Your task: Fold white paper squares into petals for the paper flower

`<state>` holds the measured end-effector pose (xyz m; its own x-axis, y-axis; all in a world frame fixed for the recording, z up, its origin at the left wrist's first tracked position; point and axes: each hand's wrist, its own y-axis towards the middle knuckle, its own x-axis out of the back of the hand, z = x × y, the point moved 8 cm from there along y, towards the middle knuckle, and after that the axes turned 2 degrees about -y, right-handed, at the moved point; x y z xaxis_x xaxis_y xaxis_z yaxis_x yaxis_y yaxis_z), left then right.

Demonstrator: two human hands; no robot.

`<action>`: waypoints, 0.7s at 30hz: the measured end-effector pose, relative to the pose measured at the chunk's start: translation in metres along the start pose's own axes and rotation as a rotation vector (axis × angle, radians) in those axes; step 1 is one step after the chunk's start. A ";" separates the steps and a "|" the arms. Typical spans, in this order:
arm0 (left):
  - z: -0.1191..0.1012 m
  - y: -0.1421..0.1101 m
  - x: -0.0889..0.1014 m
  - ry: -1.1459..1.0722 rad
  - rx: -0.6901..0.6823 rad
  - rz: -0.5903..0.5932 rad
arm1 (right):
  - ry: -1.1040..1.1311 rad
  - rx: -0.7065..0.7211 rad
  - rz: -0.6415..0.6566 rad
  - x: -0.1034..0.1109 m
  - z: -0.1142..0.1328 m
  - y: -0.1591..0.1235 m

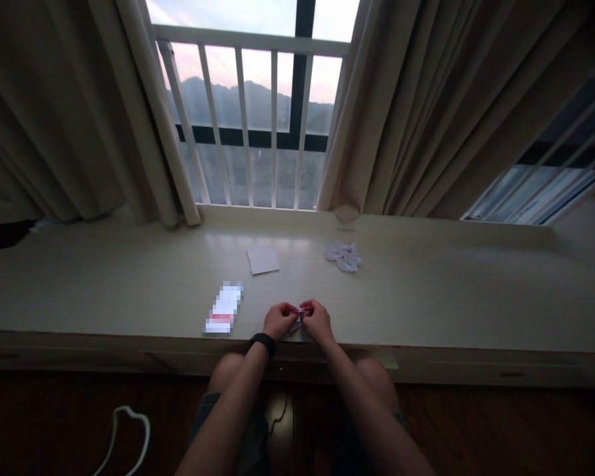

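Note:
Close to the front edge of the pale ledge, my left hand (pixel 279 321) and my right hand (pixel 317 320) meet with fingertips pinched. Between them is a small piece of folded white paper (pixel 296 324), partly hidden by the fingers; both hands grip it. A dark band circles my left wrist. Beyond my hands lies a flat stack of square white paper (pixel 263 260). To its right sits a cluster of folded white paper pieces (pixel 344 256). Left of my hands a phone (pixel 223 309) rests with its screen lit and blurred out.
The wide ledge (pixel 451 291) runs across the view beneath a barred window (pixel 258 125). Beige curtains (pixel 401 106) hang on both sides down to the ledge. Drawer fronts line its face. A white cable (pixel 146 430) loops over the dark floor at lower left.

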<state>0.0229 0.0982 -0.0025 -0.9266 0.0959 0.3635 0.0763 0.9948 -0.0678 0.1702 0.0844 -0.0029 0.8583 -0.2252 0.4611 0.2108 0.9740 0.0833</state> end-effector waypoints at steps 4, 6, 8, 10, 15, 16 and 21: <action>-0.002 0.000 0.000 -0.027 0.013 -0.026 | 0.112 0.041 0.010 0.002 -0.002 -0.002; -0.003 -0.001 0.000 -0.012 0.019 -0.044 | 0.137 0.051 -0.011 0.004 -0.003 -0.003; -0.003 -0.001 0.001 0.007 0.040 -0.063 | 0.126 0.052 -0.042 0.005 -0.003 -0.004; -0.002 -0.002 0.002 0.014 0.061 -0.075 | 0.107 0.049 -0.067 0.005 -0.002 -0.006; 0.003 0.000 0.000 -0.055 0.044 -0.025 | 0.089 0.086 -0.086 0.004 0.006 -0.013; 0.004 0.001 -0.001 -0.078 0.036 -0.014 | 0.080 0.102 -0.083 0.004 0.007 -0.014; 0.014 0.006 -0.003 -0.197 0.033 -0.017 | 0.121 0.124 -0.018 0.003 0.007 -0.015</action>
<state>0.0213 0.1029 -0.0166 -0.9820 0.0675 0.1767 0.0513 0.9942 -0.0944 0.1661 0.0695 0.0037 0.9066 -0.2369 0.3493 0.1738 0.9638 0.2023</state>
